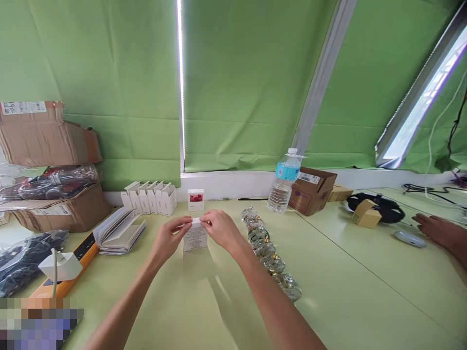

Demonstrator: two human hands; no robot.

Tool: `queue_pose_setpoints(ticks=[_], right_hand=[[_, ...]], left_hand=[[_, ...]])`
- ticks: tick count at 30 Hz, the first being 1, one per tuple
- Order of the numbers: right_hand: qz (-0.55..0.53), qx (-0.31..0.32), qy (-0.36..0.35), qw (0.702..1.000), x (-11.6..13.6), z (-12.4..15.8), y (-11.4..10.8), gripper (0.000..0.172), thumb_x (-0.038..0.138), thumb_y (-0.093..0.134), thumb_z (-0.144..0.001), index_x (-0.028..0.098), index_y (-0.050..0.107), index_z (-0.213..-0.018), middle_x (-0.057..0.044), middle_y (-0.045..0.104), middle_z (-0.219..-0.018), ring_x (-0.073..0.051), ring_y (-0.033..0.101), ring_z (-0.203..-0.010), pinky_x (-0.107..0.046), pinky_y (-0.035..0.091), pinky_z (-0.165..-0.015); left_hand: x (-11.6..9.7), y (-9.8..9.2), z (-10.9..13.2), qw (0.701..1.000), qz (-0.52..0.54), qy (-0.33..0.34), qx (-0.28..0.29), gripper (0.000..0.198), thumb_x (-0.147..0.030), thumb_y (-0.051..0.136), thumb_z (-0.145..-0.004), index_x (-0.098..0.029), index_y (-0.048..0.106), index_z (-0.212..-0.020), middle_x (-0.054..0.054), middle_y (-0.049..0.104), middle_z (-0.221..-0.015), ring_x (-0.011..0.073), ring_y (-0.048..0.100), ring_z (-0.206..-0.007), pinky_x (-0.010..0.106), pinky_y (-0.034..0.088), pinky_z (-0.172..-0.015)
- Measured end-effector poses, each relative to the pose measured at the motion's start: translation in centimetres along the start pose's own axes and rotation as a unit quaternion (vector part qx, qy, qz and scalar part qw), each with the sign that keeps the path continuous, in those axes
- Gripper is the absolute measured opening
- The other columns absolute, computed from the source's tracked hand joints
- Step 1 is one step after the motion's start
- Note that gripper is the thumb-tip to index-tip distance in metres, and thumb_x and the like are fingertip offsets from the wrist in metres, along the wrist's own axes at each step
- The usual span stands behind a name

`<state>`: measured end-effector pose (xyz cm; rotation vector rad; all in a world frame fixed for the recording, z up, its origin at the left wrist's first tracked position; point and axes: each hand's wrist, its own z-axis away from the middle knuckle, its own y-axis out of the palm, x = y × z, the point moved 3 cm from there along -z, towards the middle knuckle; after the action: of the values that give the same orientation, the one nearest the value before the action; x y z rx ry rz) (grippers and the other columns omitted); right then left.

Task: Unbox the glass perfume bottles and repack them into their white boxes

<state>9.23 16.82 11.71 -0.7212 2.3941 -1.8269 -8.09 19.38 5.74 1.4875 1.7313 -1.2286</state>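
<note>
My left hand (170, 238) and my right hand (221, 229) meet above a small white carton (195, 238) with printed text on its face. Fingers of both hands pinch the carton's top edge or flap, and the fingertips hide most of that top. The carton stands on a pale green table (346, 291). Just behind it stands a white box with a red picture (196, 199). A row of white cartons with raised flaps (151, 198) lines up further left.
A line of glass jars (268, 248) lies right of my hands, with a water bottle (284, 182) and cardboard box (312, 190) behind. Left are an orange power strip (65, 267) and open booklet (120, 231). A co-worker's hand (440, 232) rests far right.
</note>
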Motion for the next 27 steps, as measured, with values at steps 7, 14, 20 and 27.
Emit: queue_pose_setpoints(ticks=[7, 14, 20, 27], right_hand=[[0.026, 0.011, 0.025, 0.999, 0.8, 0.8, 0.3, 0.028, 0.029, 0.046, -0.094, 0.02, 0.072, -0.087, -0.008, 0.071, -0.086, -0.019, 0.063, -0.076, -0.026, 0.034, -0.061], [0.042, 0.006, 0.074, 0.996, 1.6, 0.9, 0.5, 0.041, 0.037, 0.035, -0.099, 0.021, 0.071, -0.085, -0.01, 0.072, -0.081, -0.021, 0.065, -0.072, -0.028, 0.033, -0.058], [-0.003, 0.025, 0.079, 0.997, 2.4, 1.0, 1.0, 0.045, 0.058, 0.04, -0.093, 0.021, 0.065, -0.094, -0.009, 0.072, -0.085, -0.022, 0.065, -0.075, -0.027, 0.034, -0.057], [0.047, 0.058, 0.065, 0.995, 3.0, 1.3, 0.8, 0.023, 0.018, 0.054, -0.084, 0.021, 0.058, -0.107, -0.007, 0.071, -0.095, -0.022, 0.067, -0.088, -0.026, 0.038, -0.063]], left_hand=[[-1.3, -0.4, 0.4, 0.994, -0.103, 0.045, 0.0, 0.025, -0.045, 0.062, -0.085, -0.025, 0.077, -0.087, 0.006, 0.072, -0.113, 0.0273, 0.063, -0.112, 0.039, 0.05, -0.095], [-1.0, -0.5, 0.4, 0.999, -0.032, -0.009, -0.006, 0.032, -0.048, 0.059, -0.085, -0.02, 0.075, -0.091, 0.006, 0.076, -0.094, 0.0219, 0.07, -0.079, 0.035, 0.058, -0.075], [-0.8, 0.1, 0.6, 0.992, 0.095, -0.064, 0.056, 0.043, -0.043, 0.063, -0.081, -0.017, 0.063, -0.116, 0.01, 0.071, -0.111, 0.019, 0.071, -0.072, 0.039, 0.062, -0.07], [2.6, 0.4, 0.8, 0.985, 0.111, -0.133, -0.007, 0.048, -0.05, 0.063, -0.078, -0.017, 0.058, -0.112, 0.014, 0.066, -0.118, 0.0134, 0.067, -0.058, 0.034, 0.06, -0.058]])
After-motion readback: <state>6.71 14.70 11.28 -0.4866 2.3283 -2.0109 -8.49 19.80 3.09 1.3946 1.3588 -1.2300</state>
